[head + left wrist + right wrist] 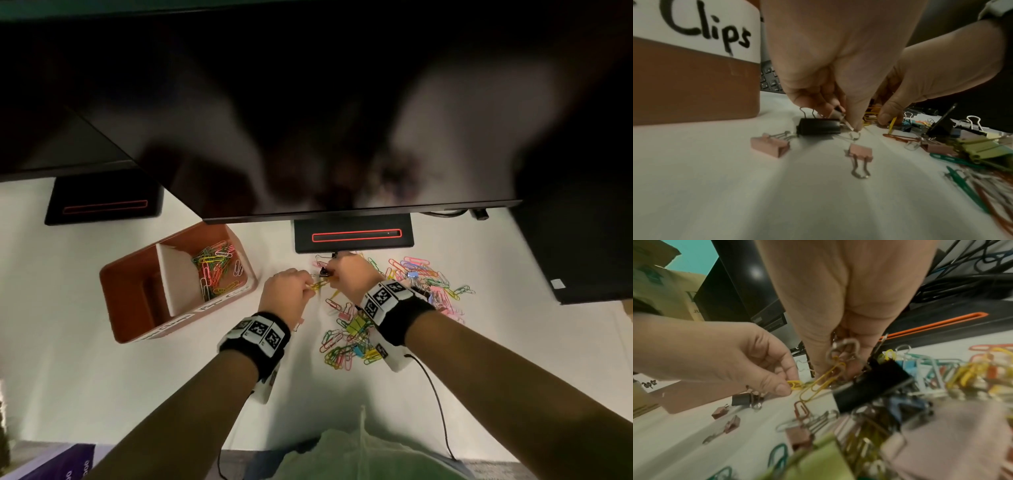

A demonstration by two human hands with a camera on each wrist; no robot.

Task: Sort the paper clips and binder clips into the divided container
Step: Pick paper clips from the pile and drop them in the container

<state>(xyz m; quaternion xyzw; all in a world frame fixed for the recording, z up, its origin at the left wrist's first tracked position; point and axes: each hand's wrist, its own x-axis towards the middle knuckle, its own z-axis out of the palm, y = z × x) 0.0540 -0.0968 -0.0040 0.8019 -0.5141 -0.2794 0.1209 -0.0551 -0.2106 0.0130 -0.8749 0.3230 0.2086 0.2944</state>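
Observation:
Over the white desk, my left hand [308, 283] pinches one end of a chain of yellow paper clips [824, 378]. My right hand [335, 273] grips the other end of the chain together with the wire handle of a binder clip [842, 347]. A small black binder clip [323, 273] shows between the hands. The brown divided container [130, 308] stands to the left. Its right compartment holds several coloured paper clips [215, 267]; its left one looks dark and its floor is hidden. The mixed clip pile [356, 329] lies under and right of my right wrist.
In the left wrist view, two pink binder clips [769, 144] [861, 152] and a black one [818, 128] lie loose on the desk beside the container. A monitor stand base [354, 234] sits just behind the hands, under a dark screen. A cable [435, 394] trails from my right wrist.

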